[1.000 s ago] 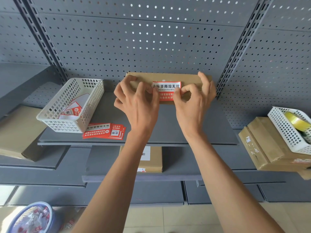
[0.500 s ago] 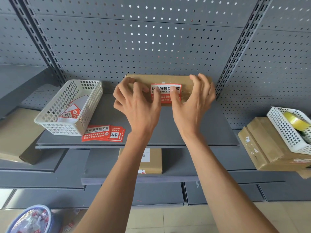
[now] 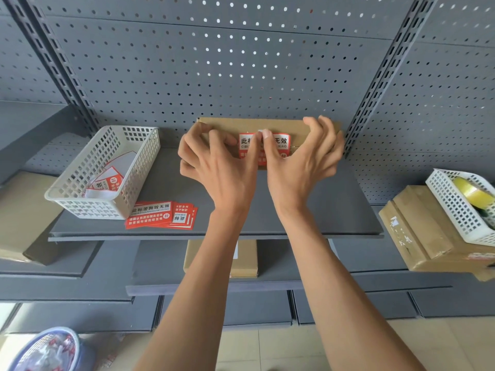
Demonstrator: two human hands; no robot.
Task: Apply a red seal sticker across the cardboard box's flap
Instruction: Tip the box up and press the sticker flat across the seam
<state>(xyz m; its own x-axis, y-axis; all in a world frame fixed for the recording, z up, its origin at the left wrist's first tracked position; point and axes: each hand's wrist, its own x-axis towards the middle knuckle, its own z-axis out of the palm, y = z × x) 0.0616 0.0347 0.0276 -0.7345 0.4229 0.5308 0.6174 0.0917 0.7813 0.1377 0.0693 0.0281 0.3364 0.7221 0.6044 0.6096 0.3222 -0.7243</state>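
A flat cardboard box (image 3: 267, 123) stands at the back of the grey shelf (image 3: 321, 210), against the pegboard. A red and white seal sticker (image 3: 281, 141) lies across its front, over the flap seam. My left hand (image 3: 217, 162) and my right hand (image 3: 302, 162) meet at the sticker's middle, both thumbs pressing on it side by side. The other fingers of each hand are spread and bent, resting on the box to either side. The hands hide the sticker's centre and lower part.
A white mesh basket (image 3: 101, 145) holding sticker backings sits at the shelf's left, with a stack of red stickers (image 3: 160, 214) beside it. To the right are a taped carton (image 3: 417, 231) and a basket with a tape roll (image 3: 471, 191). Another box (image 3: 241, 261) lies on a lower shelf.
The hands have drawn together from the sticker's two ends to its middle, where both thumbs now press. The box has not moved.
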